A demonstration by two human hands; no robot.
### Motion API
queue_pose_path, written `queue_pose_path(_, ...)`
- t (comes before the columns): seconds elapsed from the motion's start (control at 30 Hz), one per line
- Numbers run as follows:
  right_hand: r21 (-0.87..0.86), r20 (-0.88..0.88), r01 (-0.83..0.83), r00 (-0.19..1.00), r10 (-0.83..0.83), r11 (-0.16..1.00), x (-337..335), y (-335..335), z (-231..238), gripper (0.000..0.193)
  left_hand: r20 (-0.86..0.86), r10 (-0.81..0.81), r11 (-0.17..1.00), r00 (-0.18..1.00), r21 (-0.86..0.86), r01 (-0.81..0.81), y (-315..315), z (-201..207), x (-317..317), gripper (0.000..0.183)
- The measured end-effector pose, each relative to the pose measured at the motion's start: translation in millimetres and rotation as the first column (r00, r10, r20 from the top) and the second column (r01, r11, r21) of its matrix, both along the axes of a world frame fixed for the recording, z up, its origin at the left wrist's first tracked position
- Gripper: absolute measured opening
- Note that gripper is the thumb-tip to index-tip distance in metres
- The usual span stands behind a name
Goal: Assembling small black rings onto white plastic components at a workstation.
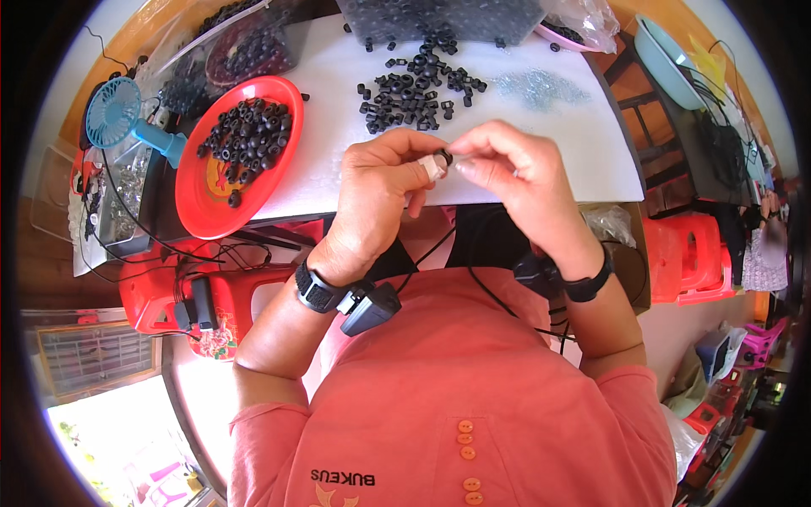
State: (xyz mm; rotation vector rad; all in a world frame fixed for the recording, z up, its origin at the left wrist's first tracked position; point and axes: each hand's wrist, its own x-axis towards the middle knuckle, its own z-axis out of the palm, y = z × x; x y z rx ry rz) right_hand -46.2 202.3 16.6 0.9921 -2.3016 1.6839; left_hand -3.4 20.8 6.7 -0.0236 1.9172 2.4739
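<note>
The left hand (376,173) pinches a small black piece (446,158) between thumb and forefinger, the thumb wrapped in a whitish strip (435,167). The right hand (524,165) meets it from the other side, its thumb and forefinger nearly together at the piece; whether they grip anything cannot be told. Both hands are above the front edge of the worktop (591,160), near its middle, with the piece just inside that edge.

White, smooth-looking surface shows between the right hand and the worktop's right edge, leaving room to move sideways. Beyond the fingers, a loose heap of black parts (410,97), hard-looking, knobbly and rounded, runs back to a translucent container (443,17) at the far edge. To the heap's right lies a thin scatter of clear, glinting bits (541,89).

Toward the worktop's left end, a round, glossy red plate (190,182) reaches past the front edge, bearing black rings (249,135). A light-blue fan (114,111) stands left of it, its handle near the plate's rim.
</note>
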Motion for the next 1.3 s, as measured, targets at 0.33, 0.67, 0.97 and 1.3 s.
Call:
queue_pose_path(0.33, 0.564, -0.379, 0.29, 0.923, -0.07, 0.773, -54.6, -22.6, 19.0, 0.011, -0.038, -0.004, 0.999, 0.999, -0.04, 0.002, -22.7, -5.9, 0.6, 0.016)
queue_pose_path(0.67, 0.623, -0.329, 0.235, 0.944, -0.023, 0.746, -33.7, -11.0, 23.3, 0.008, -0.048, 0.004, 1.0, 0.999, -0.022, -0.005, -27.2, -9.3, 1.1, 0.014)
queue_pose_path(0.97, 0.602, -0.167, 0.198, 0.979, -0.12, 0.774, -34.5, -1.8, 11.6, 0.01, -0.088, 0.015, 0.998, 0.996, -0.065, -0.021, -23.9, -9.9, 1.6, 0.012)
queue_pose_path(1.3, 0.578, -0.479, 0.289, 0.877, 0.03, 0.763, -39.3, 0.2, -4.5, 0.008, -0.082, 0.025, 0.997, 0.996, -0.071, -0.031, -22.8, -10.4, 2.3, 0.014)
